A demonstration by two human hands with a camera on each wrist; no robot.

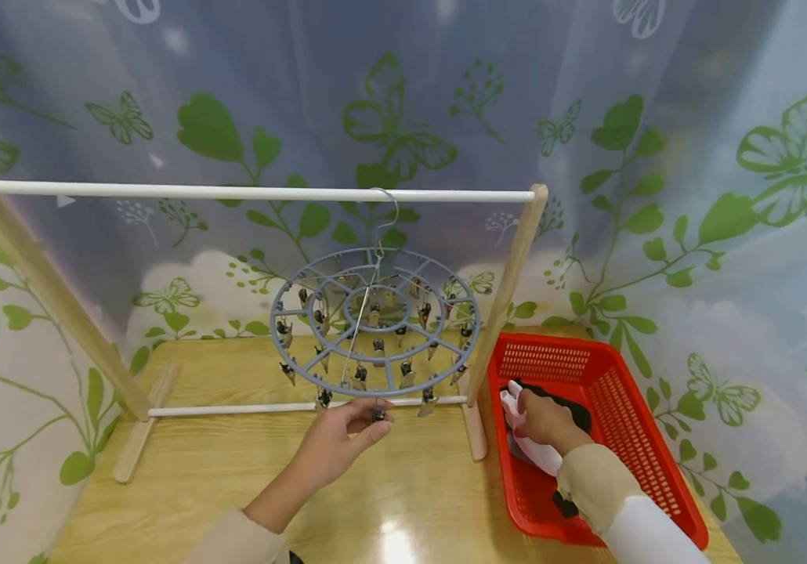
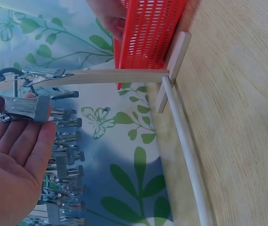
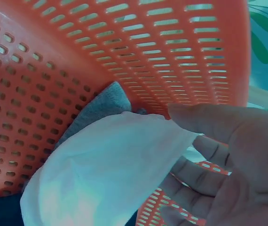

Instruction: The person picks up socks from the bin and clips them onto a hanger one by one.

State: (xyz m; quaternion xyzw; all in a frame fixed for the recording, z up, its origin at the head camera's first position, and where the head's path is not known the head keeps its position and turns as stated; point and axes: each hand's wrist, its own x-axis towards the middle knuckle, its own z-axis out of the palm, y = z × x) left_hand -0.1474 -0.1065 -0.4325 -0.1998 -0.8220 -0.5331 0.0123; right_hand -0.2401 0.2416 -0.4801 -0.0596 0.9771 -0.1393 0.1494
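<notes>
A round grey clip hanger (image 1: 273,321), ringed with several metal clips, hangs by its hook (image 1: 396,210) from a white rod. At its front edge my left hand (image 1: 329,445) holds one metal clip (image 2: 23,107) between thumb and fingers, palm turned up in the left wrist view. Inside the red basket (image 1: 505,486), my right hand (image 1: 548,419) pinches the edge of a white cloth (image 3: 106,160) between thumb and forefinger. The other fingers are loosely bent beneath it. A grey cloth (image 3: 98,110) and dark cloth (image 1: 578,413) lie in the basket by the white one.
The drying stand has a white top rod (image 1: 234,192), wooden posts (image 1: 516,266) and a lower white rod (image 1: 234,410). Its right foot (image 1: 474,439) stands close to the basket. Behind the wooden table (image 1: 220,462) hangs a leaf-and-butterfly patterned curtain (image 1: 305,117).
</notes>
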